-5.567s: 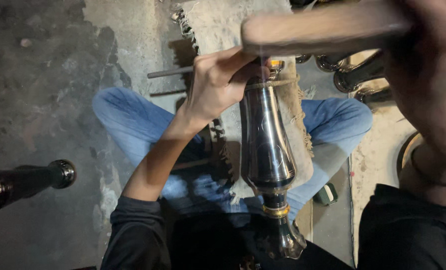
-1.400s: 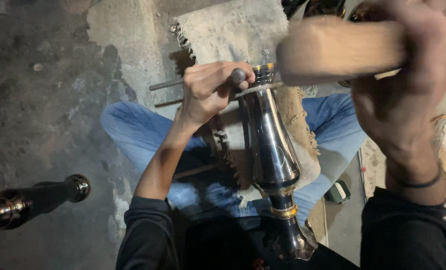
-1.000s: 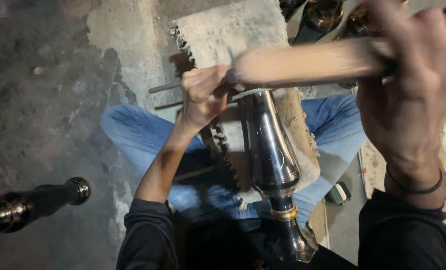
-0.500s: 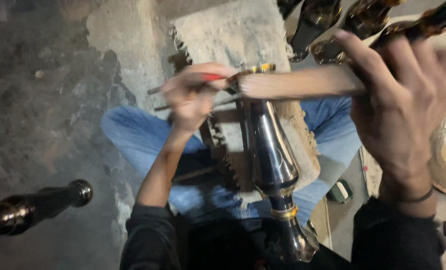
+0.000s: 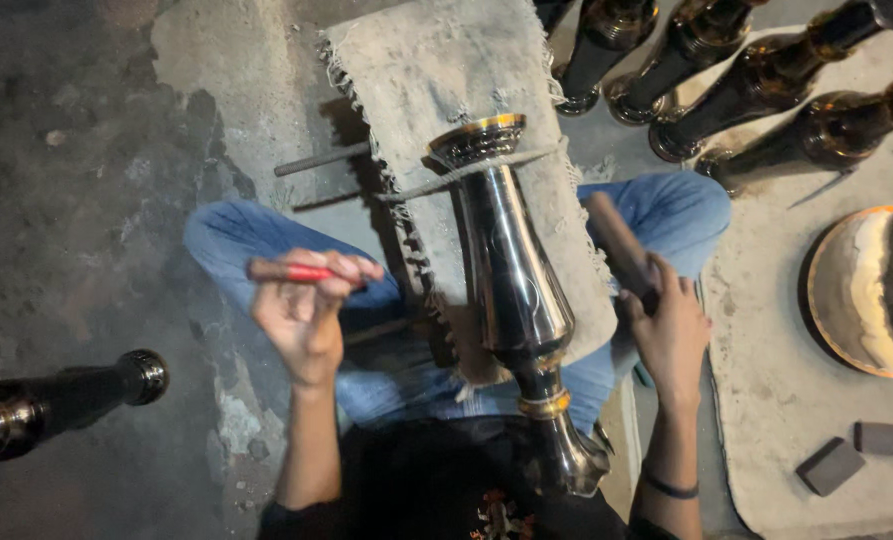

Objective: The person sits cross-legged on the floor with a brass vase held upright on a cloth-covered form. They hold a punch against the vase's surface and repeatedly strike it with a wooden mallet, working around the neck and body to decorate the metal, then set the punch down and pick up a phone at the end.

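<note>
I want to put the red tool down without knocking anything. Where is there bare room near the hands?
Bare floor lies left of the left hand, between the thin rods and the dark vase. The cloth is free beyond the shiny vase. Some mat is bare right of the right hand, before the round plate. The vase row is crowded.

This is a metal craft workshop where the work is done sitting on the ground. The floor (image 5: 76, 180) is rough, stained, patchy concrete. A frayed cloth mat (image 5: 446, 70) lies spread at the top centre of the frame, with a polished metal vase (image 5: 511, 280) lying across the sitter's lap. More dark, brass-banded vases (image 5: 726, 80) of the same kind lie in a row at the upper right, and another one (image 5: 56, 400) at the lower left. A round brass dish (image 5: 866, 290) and two dark rubbing blocks (image 5: 856, 455) sit at the right.
</note>
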Demonstrator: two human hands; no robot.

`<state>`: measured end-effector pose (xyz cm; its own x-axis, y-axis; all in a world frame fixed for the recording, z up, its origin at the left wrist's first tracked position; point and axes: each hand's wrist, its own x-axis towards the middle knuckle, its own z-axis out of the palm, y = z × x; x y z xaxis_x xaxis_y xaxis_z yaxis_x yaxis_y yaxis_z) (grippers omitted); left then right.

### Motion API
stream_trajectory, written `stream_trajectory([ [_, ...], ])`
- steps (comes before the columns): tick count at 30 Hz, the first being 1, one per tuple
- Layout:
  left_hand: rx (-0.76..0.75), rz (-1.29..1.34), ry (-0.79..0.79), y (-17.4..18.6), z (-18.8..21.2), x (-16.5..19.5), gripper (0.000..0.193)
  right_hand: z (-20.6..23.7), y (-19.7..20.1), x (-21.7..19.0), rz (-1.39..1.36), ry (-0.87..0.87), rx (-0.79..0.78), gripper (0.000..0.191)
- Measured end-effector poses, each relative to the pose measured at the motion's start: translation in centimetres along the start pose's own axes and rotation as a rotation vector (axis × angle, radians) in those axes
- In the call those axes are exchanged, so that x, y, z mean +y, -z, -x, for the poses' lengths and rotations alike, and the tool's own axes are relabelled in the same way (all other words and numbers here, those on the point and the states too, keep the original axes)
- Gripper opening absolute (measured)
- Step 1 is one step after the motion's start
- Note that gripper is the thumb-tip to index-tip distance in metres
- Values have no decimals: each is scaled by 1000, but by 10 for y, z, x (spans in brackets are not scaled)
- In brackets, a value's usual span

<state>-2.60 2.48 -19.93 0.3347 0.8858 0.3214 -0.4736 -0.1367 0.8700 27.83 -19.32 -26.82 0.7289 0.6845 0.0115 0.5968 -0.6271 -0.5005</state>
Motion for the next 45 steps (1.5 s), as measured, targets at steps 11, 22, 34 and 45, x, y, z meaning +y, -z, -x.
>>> stream_trajectory([
  [11,-32,-113,139,-25,16,3,10,68,115,-34,-691,648,-744,56],
  [22,-331,-1162,-326,-46,-53,4,67,74,98,-34,-681,519,-646,33],
  [34,-279,-1218,-574,-34,-96,-8,25,66,93,23,-993,585,-408,52],
  [45,-118,-1168,-413,-18,-141,-35,17,59,42,65,-1292,253,260,38],
])
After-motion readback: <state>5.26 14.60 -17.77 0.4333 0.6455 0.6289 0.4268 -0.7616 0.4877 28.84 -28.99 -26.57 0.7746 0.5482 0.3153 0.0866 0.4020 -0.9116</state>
